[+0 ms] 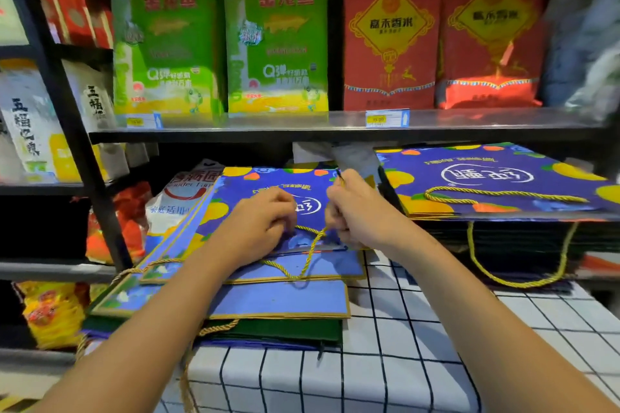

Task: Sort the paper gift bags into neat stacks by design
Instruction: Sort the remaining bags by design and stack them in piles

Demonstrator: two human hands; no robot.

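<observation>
So I am pinching the yellow cord [310, 250] with my left hand [261, 221] and right hand [352, 211], squaring the left pile [268, 298] while the right stack [496, 184] is sitting neat already.

There is a single view, from a camera worn on the person's head, looking forward and downward along both forearms. Its landmark is the checked cloth [385, 372], which fills the lower middle and runs out past the bottom edge, so the camera sits close above its near side. Beyond the cloth's far side the lens faces a dark shelf board [302, 131] nearly square on, with packaged goods standing above it. Left of the cloth a black upright post [70, 131] leans and bows, showing the wide-angle lens. No second view shares any of this scene.
</observation>
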